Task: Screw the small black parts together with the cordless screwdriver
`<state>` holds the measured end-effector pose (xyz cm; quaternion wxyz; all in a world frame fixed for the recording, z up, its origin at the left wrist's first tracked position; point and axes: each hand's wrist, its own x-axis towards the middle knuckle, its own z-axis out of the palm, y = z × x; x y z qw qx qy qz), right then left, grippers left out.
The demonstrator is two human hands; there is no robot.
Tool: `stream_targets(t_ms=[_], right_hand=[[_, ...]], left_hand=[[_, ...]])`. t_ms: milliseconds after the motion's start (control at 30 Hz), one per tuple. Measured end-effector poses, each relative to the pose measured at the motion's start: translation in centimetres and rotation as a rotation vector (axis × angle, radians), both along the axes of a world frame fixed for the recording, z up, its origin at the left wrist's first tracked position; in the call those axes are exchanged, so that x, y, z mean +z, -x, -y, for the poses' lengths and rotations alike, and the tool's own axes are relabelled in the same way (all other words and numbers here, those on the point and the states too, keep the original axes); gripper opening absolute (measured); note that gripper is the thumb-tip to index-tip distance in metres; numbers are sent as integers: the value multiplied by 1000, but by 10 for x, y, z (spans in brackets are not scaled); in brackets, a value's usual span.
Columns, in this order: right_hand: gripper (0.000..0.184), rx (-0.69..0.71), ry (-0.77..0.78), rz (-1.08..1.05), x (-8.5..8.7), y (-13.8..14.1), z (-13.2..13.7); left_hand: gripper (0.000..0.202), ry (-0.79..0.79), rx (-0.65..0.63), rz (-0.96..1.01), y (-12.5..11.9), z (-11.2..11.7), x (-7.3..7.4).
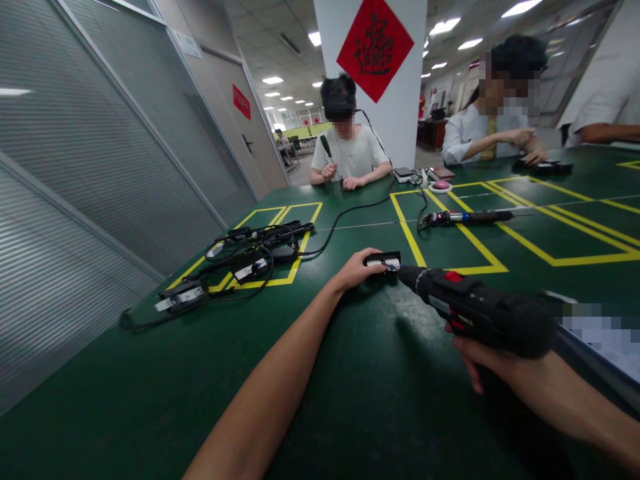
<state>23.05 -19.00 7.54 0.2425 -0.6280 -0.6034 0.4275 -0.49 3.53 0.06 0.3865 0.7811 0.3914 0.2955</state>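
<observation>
Left hand (354, 269) clamped on an open black housing (387, 255); white insert (393, 263) inside. Right hand (495, 358) wrapped around a cordless drill (467, 305), nose near the housing's end.

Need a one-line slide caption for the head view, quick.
Left grip holds a small black case on the green table while the right grip points a power drill at it.
</observation>
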Motion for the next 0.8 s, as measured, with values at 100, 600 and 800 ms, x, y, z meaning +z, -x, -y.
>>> stream_targets(t_ms=[100,600,800], right_hand=[[37,-20,33,-1,-1,0,1],[41,-7,27,-63,4,1,0],[46,-6,42,-6,3,3,-3]], left_hand=[[50,2,-1,1,0,1,2],[53,20,23,-2,-1,3,1],[54,17,6,20,0,2,-2]])
